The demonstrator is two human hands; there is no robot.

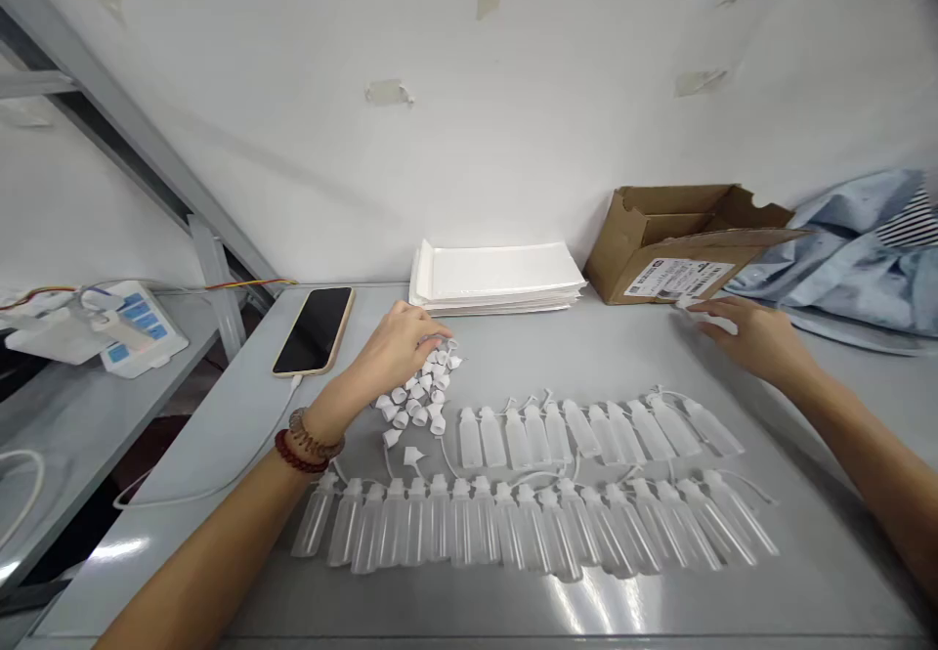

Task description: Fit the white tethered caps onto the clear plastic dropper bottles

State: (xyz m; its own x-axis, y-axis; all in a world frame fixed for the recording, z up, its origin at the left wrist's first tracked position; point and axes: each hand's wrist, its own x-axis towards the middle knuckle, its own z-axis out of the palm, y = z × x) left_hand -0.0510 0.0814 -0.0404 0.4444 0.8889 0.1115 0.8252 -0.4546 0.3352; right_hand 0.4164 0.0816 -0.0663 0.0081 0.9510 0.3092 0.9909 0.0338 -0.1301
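Observation:
My left hand (pixel 402 345) rests at the back edge of a pile of small white pointed caps (pixel 419 401). Its fingers are curved over, thumb and forefinger slightly apart, touching the nearest caps. My right hand (pixel 754 332) is at the front of the cardboard box, thumb and fingers pinched on a small white piece (pixel 685 304) that looks like a cap. Between and in front of my hands lie two rows of translucent squeeze bottles: a back row (pixel 575 433) and a longer front row (pixel 484 523). Thin white straps trail from several bottle necks.
A stack of white trays or envelopes (pixel 502 279) lies against the wall. Beside it stands the open cardboard box (pixel 612 254), with blue cloth (pixel 850 249) to its right. On the left are a phone (pixel 315 330) on a cable and a power strip (pixel 143 329).

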